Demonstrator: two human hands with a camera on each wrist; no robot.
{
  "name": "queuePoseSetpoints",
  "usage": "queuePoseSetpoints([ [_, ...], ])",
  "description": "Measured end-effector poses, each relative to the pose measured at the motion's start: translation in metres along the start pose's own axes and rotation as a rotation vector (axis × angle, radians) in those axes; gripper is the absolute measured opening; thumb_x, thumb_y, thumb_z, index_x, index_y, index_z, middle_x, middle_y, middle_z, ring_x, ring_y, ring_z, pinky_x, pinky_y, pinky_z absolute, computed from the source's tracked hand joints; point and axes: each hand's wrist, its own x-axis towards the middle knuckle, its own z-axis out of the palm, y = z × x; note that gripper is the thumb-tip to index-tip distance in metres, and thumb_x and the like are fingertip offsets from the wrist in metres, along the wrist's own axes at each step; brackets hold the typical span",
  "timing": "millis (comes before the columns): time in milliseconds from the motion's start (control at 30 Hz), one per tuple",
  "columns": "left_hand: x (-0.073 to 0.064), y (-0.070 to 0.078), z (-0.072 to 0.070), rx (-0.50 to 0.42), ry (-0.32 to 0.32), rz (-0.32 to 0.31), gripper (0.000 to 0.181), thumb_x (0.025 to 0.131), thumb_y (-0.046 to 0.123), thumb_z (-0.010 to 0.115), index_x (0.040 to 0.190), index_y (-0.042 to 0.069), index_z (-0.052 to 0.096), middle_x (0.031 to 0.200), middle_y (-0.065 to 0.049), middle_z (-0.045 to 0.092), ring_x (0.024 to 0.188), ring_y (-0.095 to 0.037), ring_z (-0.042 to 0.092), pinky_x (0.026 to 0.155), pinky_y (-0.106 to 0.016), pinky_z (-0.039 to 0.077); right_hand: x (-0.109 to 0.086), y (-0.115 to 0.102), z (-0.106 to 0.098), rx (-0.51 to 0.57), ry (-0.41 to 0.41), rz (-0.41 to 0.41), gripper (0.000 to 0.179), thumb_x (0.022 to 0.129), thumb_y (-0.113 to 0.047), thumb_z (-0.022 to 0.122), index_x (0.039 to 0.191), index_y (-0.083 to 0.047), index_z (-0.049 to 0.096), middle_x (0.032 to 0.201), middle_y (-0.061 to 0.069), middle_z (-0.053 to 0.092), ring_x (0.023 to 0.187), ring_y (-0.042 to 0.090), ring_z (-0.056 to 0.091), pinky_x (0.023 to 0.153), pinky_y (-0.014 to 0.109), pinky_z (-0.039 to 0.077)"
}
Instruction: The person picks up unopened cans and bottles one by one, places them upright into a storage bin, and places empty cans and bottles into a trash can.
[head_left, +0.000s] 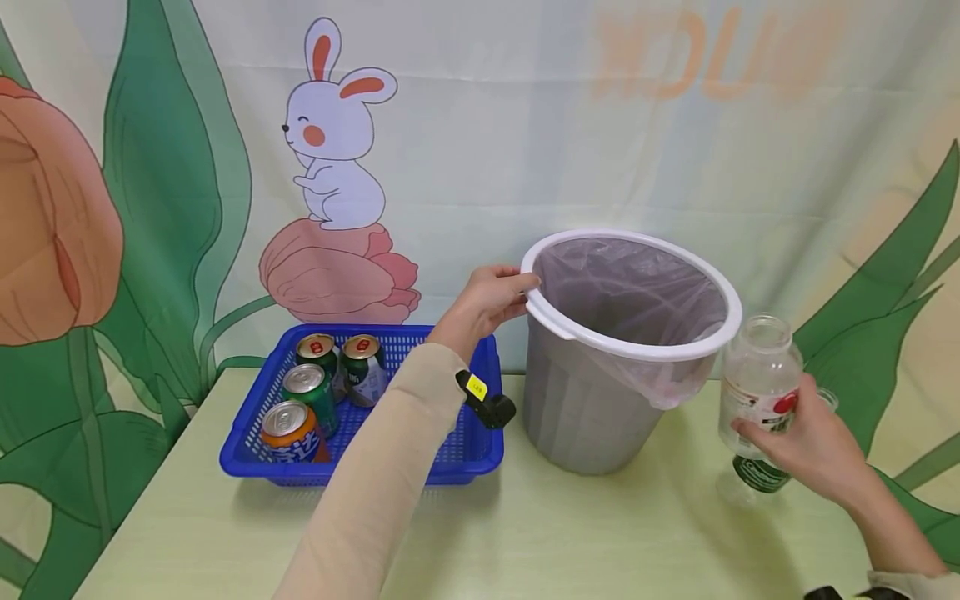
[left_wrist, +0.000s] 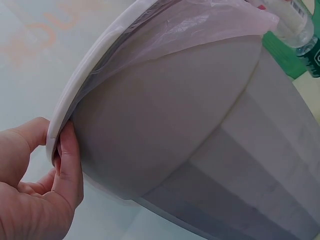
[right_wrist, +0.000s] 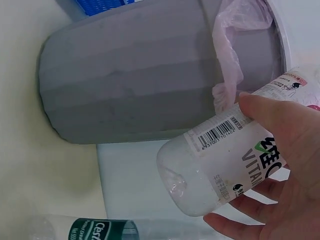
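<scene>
A grey trash bin point(head_left: 585, 408) with a white rim point(head_left: 633, 340) and a thin pinkish bag lining stands on the table. My left hand point(head_left: 491, 298) pinches the rim at its left side, thumb on top and fingers beneath, as the left wrist view confirms. To the right of the bin, my right hand point(head_left: 821, 446) grips a clear plastic bottle point(right_wrist: 220, 160) round its white printed label. This bottle is uncapped and held above the table, neck up. Below it is another clear bottle with a green label point(head_left: 759, 473), partly hidden in the head view.
A blue plastic basket point(head_left: 468, 467) sits left of the bin, holding several drink cans, among them an orange can point(head_left: 288, 429) and a green can point(head_left: 311, 396). My left forearm crosses over the basket. A printed cloth with a rabbit point(head_left: 341, 142) hangs behind the table.
</scene>
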Motion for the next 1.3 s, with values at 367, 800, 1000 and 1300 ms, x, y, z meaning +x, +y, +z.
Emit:
queuePoseSetpoints([
  [367,0.002,-0.001,0.002,-0.005,-0.001,0.003,0.045,0.087,0.013,0.063,0.127,0.005,0.046,0.113,-0.01,0.057,0.084,-0.016,0.062,0.079,-0.026,0.054,0.011,-0.003,-0.016,0.005,-0.005,-0.004,0.081,0.076,-0.024,0.075,0.133,0.003,0.024,0.113,0.03,0.048,0.097,0.048,0.05,0.068,0.059,0.043],
  [800,0.002,-0.001,0.001,-0.011,-0.002,0.007,0.047,0.086,0.014,0.063,0.129,0.004,0.045,0.114,-0.011,0.057,0.086,-0.017,0.062,0.081,-0.027,0.054,0.029,-0.01,-0.038,-0.029,0.016,-0.059,0.083,0.074,-0.02,0.077,0.136,-0.002,0.024,0.115,0.025,0.047,0.098,0.045,0.05,0.071,0.06,0.043],
  [1000,0.002,-0.001,0.0,-0.013,0.001,0.006,0.046,0.086,0.014,0.063,0.127,0.004,0.046,0.114,-0.011,0.057,0.086,-0.017,0.062,0.08,-0.027,0.054,0.038,-0.015,-0.048,-0.048,0.015,-0.076,0.083,0.073,-0.018,0.077,0.135,-0.002,0.024,0.115,0.024,0.046,0.096,0.044,0.05,0.071,0.063,0.043],
  [1300,0.003,-0.001,-0.001,-0.011,-0.002,0.007,0.042,0.086,0.014,0.063,0.125,0.004,0.048,0.112,-0.011,0.057,0.086,-0.017,0.063,0.079,-0.027,0.054,0.053,-0.023,-0.06,-0.032,0.006,-0.128,0.075,0.072,-0.013,0.078,0.131,-0.007,0.033,0.113,0.018,0.05,0.096,0.039,0.052,0.074,0.064,0.044],
])
